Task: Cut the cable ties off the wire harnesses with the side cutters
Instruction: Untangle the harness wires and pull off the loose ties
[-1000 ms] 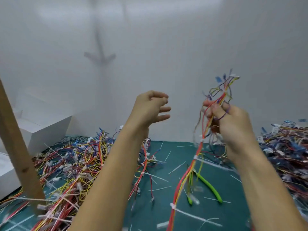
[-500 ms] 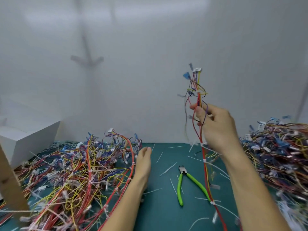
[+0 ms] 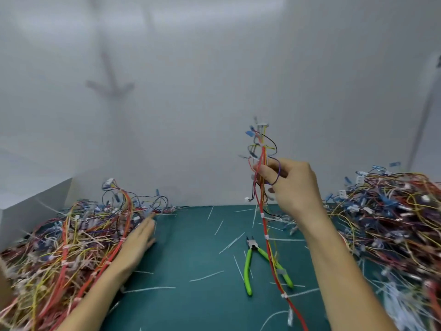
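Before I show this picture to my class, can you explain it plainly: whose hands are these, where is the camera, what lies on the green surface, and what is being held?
The camera sits on a person's head, looking down at their own bare hands. The right hand holds up one wire harness, with white cable ties still on the part hanging down. The left hand lies flat, fingers open, against the left pile of harnesses. A second pile lies to the right. Between them, on the green mat, lie green-handled side cutters, which no hand holds, and scattered white cut tie ends.
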